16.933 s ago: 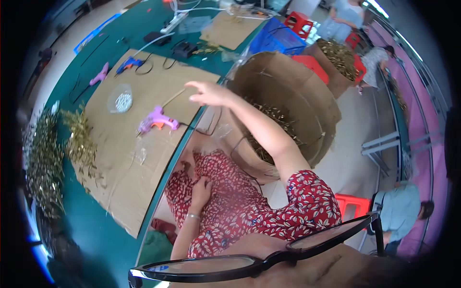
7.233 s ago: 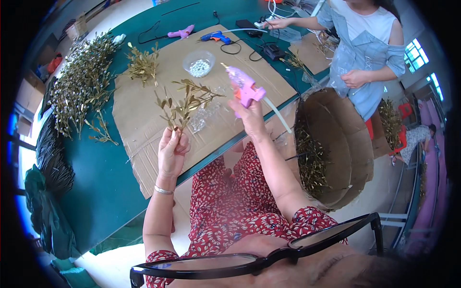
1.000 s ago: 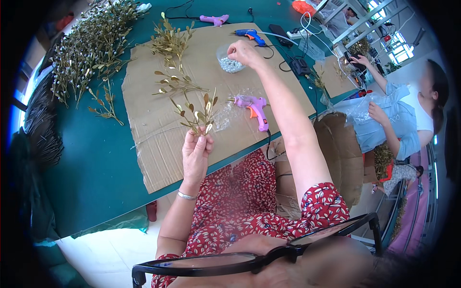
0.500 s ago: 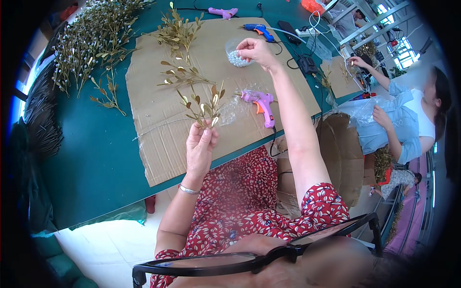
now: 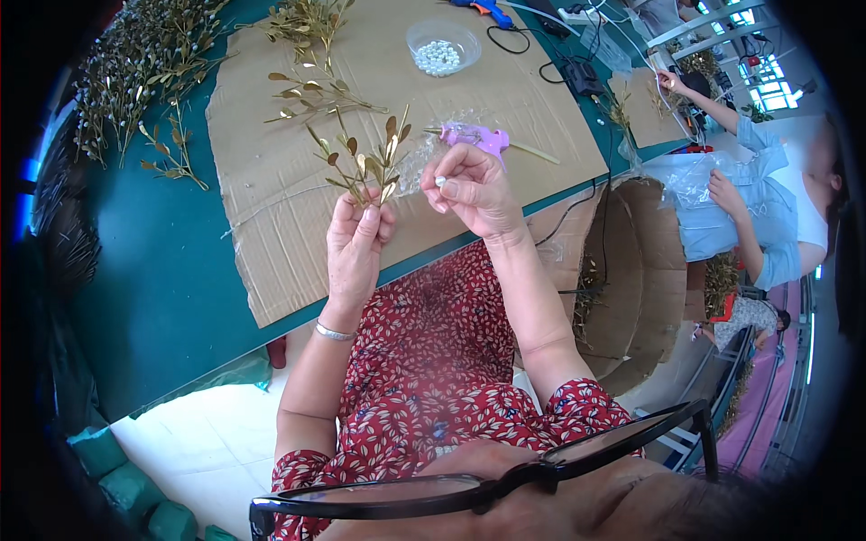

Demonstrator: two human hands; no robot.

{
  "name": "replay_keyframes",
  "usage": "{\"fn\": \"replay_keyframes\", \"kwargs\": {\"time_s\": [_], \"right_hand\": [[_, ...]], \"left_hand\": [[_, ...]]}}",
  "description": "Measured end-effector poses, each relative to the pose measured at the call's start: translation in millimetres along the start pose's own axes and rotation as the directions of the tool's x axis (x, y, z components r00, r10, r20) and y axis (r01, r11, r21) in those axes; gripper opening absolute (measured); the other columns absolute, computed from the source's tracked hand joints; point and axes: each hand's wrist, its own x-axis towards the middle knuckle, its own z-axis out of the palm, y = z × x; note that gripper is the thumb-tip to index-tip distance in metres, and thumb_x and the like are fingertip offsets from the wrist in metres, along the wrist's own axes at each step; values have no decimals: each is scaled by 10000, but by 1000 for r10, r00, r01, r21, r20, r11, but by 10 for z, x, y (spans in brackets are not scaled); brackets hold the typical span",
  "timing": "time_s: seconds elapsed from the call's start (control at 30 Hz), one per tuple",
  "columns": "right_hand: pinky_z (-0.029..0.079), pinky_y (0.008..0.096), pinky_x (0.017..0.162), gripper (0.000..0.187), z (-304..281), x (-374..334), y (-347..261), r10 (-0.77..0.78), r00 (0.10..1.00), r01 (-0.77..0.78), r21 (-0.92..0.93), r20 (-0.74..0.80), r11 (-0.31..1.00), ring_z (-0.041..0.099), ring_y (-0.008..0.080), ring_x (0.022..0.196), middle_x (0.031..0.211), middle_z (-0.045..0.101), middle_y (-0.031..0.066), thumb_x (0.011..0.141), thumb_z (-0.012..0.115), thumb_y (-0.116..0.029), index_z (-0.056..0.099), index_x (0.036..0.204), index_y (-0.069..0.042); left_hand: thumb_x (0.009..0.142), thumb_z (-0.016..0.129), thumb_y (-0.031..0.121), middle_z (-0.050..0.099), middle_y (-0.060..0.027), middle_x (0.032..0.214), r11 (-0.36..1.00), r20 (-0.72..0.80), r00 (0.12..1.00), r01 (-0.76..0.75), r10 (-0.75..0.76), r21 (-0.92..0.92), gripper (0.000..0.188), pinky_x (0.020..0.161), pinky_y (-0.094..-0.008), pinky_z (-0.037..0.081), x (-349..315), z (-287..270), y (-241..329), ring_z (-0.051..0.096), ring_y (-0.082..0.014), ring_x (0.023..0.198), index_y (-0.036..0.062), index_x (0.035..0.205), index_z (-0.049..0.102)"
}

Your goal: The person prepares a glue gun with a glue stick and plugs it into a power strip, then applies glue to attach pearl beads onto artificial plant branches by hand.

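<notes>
Pinched by its stem in my left hand point(image 5: 357, 243) is a small gold-leaved sprig point(image 5: 363, 162), its leaves spread upward. My right hand point(image 5: 478, 191) is close to the sprig's right side, with a white pearl bead point(image 5: 440, 181) between thumb and fingertips; bead and sprig are apart. Behind my right hand lies a purple glue gun point(image 5: 478, 140), partly covered by the fingers, with a glue stick point(image 5: 534, 151) poking out of its back. Farther off, a clear round tub point(image 5: 471, 50) holds many white pearl beads point(image 5: 437, 59).
Cardboard point(image 5: 271, 243) covers part of the green table point(image 5: 162, 298). Loose gold sprigs point(image 5: 329, 95) lie on it, and a big heap of beaded sprigs point(image 5: 135, 72) stands far left. A blue glue gun point(image 5: 487, 11) lies at the back. A co-worker point(image 5: 749, 189) sits at the right.
My right hand has come back from the bead tub toward the sprig and now shows a pearl bead in its fingertips. The left hand still holds the sprig. The view has shifted slightly.
</notes>
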Motion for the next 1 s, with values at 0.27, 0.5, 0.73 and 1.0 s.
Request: {"fn": "replay_keyframes", "kwargs": {"time_s": [0.27,0.5,0.73,1.0], "right_hand": [[425,261,554,149,46,-84,162,33,994,-22,103,-106,994,544,152,653,823,627,134,772,705,-40,607,878,-2],[425,244,560,138,108,-122,231,-54,976,24,-140,-213,990,524,125,632,796,602,71,760,715,-25,630,863,9],[430,210,571,166,182,-136,290,-94,963,4,-336,-251,942,527,90,645,801,603,46,732,731,13,641,872,18],[429,204,569,167,161,-141,326,-90,965,-10,-380,-245,925,531,82,644,811,611,35,731,727,22,645,877,10]], "left_hand": [[959,471,96,525,-48,873,1000,-5,1000,18,-18,4,207,693,-230,375,-33,24,8,423,-106,740,52,1161,487],[957,502,142,560,-15,851,995,-43,999,6,-2,96,253,667,-196,388,-27,20,-11,445,-62,717,31,1183,481],[951,512,139,576,-2,834,969,-64,998,7,9,245,245,663,-177,396,-23,16,-7,457,-45,710,16,1162,495],[942,511,97,565,8,869,964,-36,999,-1,10,264,236,667,-178,398,-26,1,-10,459,-43,727,8,1159,489]]}}
